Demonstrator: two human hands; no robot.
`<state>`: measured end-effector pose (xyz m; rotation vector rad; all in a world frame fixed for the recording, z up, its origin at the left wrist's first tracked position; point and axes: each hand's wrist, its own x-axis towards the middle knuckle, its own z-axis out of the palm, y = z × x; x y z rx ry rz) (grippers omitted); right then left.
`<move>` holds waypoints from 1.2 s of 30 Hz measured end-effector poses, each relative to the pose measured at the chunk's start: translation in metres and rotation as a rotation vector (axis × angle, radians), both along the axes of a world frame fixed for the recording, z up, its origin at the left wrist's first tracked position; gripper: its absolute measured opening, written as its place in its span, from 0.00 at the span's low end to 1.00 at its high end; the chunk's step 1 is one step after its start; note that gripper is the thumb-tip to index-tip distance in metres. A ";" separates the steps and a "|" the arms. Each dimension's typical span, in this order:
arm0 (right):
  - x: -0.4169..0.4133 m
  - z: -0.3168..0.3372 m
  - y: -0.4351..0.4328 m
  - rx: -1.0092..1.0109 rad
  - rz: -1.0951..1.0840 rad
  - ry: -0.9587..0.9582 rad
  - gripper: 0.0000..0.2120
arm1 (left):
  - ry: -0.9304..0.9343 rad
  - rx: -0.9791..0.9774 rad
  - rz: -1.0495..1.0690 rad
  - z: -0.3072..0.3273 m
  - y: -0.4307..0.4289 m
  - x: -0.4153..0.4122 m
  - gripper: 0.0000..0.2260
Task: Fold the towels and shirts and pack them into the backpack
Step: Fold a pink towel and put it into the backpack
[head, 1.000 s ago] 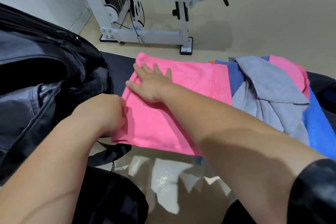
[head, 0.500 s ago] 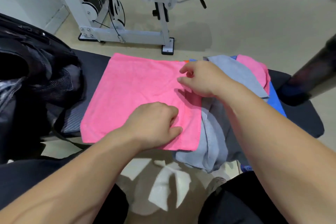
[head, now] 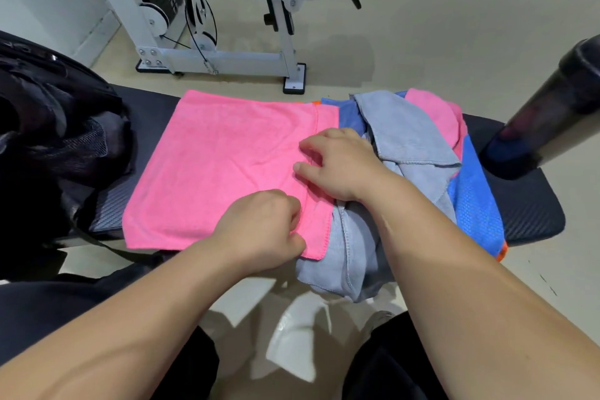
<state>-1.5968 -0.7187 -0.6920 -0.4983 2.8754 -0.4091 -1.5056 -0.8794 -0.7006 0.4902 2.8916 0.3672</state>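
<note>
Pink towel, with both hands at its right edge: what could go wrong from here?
1. The left hand and right hand grip the pink towel where its right edge overlaps the grey cloth. The fold might catch that cloth and drag it along.
2. The grey cloth hangs over the front edge of the bench, so a tug could slide it to the floor.

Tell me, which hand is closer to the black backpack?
Left. The left hand grips the pink towel at its near edge, closer to the backpack on the left; the right hand pinches its right edge, farther off.
</note>
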 end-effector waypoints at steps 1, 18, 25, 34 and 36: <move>-0.001 0.002 -0.003 0.011 -0.003 -0.020 0.25 | -0.020 0.034 0.014 0.001 -0.002 0.000 0.10; -0.038 -0.003 -0.028 0.067 -0.053 -0.068 0.30 | -0.273 0.460 0.224 0.044 -0.018 -0.001 0.06; -0.033 0.034 0.000 -0.110 -0.128 0.063 0.29 | -0.253 0.575 0.195 0.063 -0.008 0.000 0.09; -0.020 0.020 0.020 0.161 -0.101 -0.069 0.33 | -0.338 0.422 0.094 0.016 0.029 0.007 0.05; -0.018 0.016 0.018 0.200 -0.091 -0.043 0.35 | -0.332 0.432 0.089 0.014 0.028 0.009 0.04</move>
